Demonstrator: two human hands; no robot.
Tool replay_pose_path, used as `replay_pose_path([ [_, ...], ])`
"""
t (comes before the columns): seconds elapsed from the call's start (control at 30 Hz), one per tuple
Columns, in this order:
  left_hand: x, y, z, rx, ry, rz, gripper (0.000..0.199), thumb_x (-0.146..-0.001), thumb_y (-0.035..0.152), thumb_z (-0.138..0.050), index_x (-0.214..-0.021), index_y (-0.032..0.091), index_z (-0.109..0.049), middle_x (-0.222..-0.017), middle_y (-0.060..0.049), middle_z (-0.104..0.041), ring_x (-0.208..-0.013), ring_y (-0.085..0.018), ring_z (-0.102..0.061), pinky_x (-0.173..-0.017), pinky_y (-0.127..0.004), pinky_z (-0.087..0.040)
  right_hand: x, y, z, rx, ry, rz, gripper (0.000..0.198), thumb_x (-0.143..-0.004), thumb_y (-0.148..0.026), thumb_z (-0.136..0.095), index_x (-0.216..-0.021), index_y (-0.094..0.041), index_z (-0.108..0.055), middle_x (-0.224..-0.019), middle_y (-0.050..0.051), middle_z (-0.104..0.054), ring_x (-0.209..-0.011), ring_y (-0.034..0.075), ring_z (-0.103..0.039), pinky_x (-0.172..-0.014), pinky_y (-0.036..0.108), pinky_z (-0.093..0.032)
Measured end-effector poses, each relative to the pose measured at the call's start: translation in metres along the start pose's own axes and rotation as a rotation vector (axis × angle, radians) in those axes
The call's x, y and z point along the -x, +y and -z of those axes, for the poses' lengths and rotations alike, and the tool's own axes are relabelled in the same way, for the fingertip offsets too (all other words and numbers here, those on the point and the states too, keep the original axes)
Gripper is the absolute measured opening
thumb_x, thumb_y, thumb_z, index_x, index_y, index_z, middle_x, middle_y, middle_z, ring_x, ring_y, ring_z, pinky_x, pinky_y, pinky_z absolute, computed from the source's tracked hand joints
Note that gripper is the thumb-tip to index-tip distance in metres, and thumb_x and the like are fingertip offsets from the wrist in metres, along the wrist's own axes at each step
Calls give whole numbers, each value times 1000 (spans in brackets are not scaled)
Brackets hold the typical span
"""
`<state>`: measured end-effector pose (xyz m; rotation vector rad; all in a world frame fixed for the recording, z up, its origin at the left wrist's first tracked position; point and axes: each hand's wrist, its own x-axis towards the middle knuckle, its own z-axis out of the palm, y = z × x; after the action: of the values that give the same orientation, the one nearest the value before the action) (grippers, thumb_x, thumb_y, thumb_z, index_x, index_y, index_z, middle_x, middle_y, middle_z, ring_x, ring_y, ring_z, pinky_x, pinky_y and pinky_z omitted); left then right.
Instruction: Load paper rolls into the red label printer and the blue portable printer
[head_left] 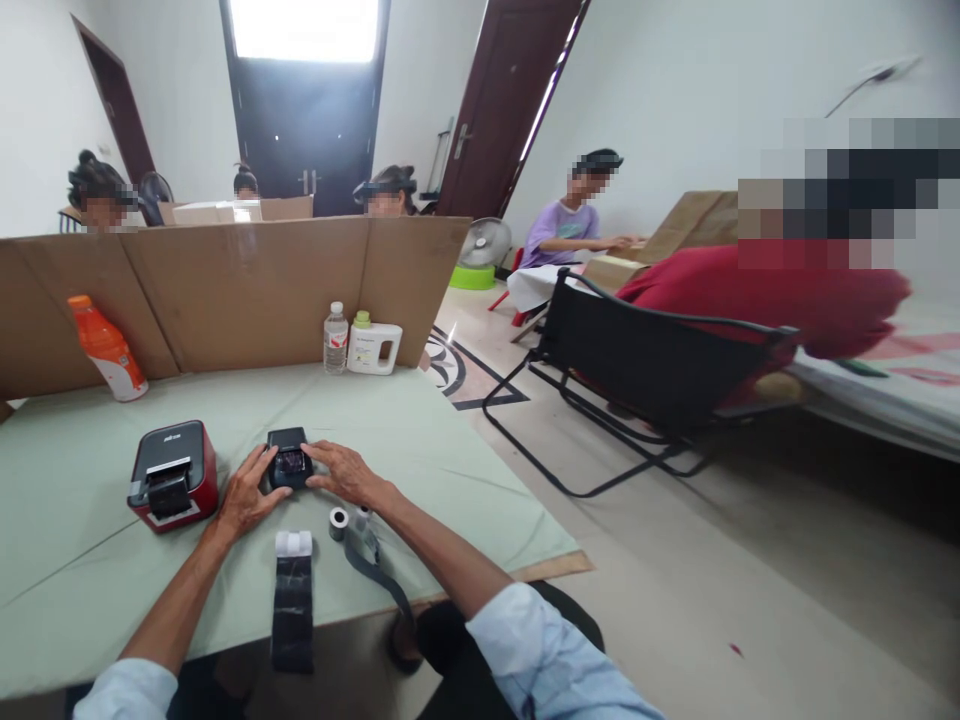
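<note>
A small black box-shaped device (pixel 289 462) with a dark glossy window on top lies on the pale green table. My left hand (pixel 246 492) holds its left side, thumb near the front edge and fingers along the side. From the right, my right hand (pixel 346 472) grips the opposite side with bent fingers. Just in front is a white roll (pixel 293 543) with a wide dark strip (pixel 292 610) running off the table edge. Beside it, below my right forearm, a smaller roll (pixel 338 522) lies near a narrow dark ribbon (pixel 379 572). A red and black label printer (pixel 176 472) stands left of my left hand.
Behind stands a cardboard partition (pixel 247 290), with an orange bottle (pixel 109 348), a clear water bottle (pixel 335 340) and a white jug (pixel 375 347) before it. A black folding chair (pixel 645 350) holds a person in red on the right. Several other people sit farther back.
</note>
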<state>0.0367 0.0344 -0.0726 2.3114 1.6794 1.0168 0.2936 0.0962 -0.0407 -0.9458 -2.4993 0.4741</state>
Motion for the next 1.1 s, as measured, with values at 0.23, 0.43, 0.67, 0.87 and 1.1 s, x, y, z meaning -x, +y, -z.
replay_pose_path([
  [0.23,-1,0,-3,-9,3,21,74,-81,45,-79,-148,24,-56,-156,-16,-53,-143,-36,-53,-120,-56,-44,1,3,-2,-51,9,-36,66,-88,-30,-80,-149,-28,-56,-143,11,-63,-127,27,-65,-107,42,-52],
  [0.43,-4,3,1,-42,-33,15,74,-81,47,-80,-146,20,-57,-154,-20,-53,-141,-37,-55,-119,-56,-45,2,5,-6,-36,27,-31,65,-87,-28,-81,-147,-27,-58,-141,11,-64,-126,27,-65,-106,43,-53],
  [0.67,0,7,-1,-80,-49,15,81,-82,45,-79,-153,22,-48,-157,-19,-50,-144,-38,-52,-118,-57,-44,6,9,-5,-151,8,2,74,-89,-24,-78,-156,-25,-47,-139,12,-64,-105,21,-69,-99,38,-54],
  [0.87,0,6,-2,-68,-35,16,81,-82,43,-79,-154,25,-46,-158,-16,-50,-144,-36,-52,-119,-56,-44,5,11,-8,-132,31,10,73,-90,-26,-77,-156,-27,-46,-132,10,-67,-100,20,-68,-95,37,-53],
  [1.1,-4,10,2,-59,-55,42,78,-80,43,-81,-150,24,-52,-158,-17,-50,-142,-37,-54,-118,-55,-45,0,3,3,5,-34,-51,64,-92,-32,-76,-151,-27,-53,-135,10,-67,-113,24,-68,-96,35,-52],
])
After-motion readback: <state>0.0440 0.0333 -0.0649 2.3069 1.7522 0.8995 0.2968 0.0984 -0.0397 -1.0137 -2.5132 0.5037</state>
